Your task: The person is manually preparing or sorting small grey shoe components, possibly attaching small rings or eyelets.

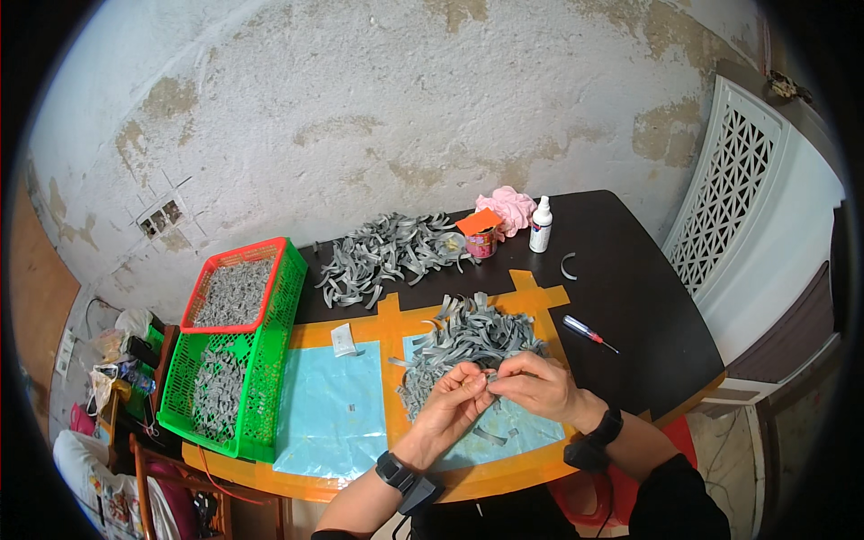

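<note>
My left hand (452,398) and my right hand (540,387) meet over the front of a table, fingertips pinched together. A small grey strip piece (491,379) shows between them; most of it is hidden by the fingers. Right behind and beneath the hands lies a heap of curved grey strips (477,333), on a light blue plastic sheet (531,428) held down with orange tape. A few loose strip pieces (490,437) lie on the sheet in front of the hands.
A larger pile of curved strips (387,256) lies farther back. At left, a green basket (286,310) and a red-rimmed basket (279,247) hold small grey pieces. A tin (481,245), pink cloth (508,209), white bottle (541,225), screwdriver (589,333) and white packet (343,340) are around.
</note>
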### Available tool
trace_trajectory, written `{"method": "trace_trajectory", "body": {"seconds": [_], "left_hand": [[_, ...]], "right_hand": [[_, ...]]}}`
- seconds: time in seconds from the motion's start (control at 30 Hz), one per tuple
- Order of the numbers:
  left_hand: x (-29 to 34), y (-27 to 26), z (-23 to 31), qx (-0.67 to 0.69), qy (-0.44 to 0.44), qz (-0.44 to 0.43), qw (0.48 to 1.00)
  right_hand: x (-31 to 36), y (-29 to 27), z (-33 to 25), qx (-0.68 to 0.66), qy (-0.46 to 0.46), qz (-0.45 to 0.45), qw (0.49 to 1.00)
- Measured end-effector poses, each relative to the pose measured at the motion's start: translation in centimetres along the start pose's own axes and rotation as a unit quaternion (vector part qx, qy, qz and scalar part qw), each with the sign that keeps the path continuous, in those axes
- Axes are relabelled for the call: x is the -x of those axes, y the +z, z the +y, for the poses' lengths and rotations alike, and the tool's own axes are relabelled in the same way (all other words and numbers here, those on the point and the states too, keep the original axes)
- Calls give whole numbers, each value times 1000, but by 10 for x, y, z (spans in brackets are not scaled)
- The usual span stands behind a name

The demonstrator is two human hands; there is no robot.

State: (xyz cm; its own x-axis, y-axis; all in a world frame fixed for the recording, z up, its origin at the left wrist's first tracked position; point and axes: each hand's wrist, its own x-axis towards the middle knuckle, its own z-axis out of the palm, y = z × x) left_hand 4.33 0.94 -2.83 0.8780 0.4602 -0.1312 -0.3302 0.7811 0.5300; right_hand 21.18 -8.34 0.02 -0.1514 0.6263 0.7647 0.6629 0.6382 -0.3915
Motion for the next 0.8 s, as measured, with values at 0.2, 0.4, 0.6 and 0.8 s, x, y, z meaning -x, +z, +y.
{"method": "trace_trajectory", "body": {"seconds": [0.2,0.4,0.6,0.8], "left_hand": [[0,1,-1,29,-1,-7,1000],[1,1,-2,-6,12,6,1000],[2,-2,-2,-14,16,-9,1000],[1,4,-4,4,18,-3,1000]], "right_hand": [[0,1,-1,49,-11,-4,999],[2,2,1,28,-5,1,1000],[0,2,-3,24,28,-1,999],[0,3,-4,-13,77,17,997]]}}
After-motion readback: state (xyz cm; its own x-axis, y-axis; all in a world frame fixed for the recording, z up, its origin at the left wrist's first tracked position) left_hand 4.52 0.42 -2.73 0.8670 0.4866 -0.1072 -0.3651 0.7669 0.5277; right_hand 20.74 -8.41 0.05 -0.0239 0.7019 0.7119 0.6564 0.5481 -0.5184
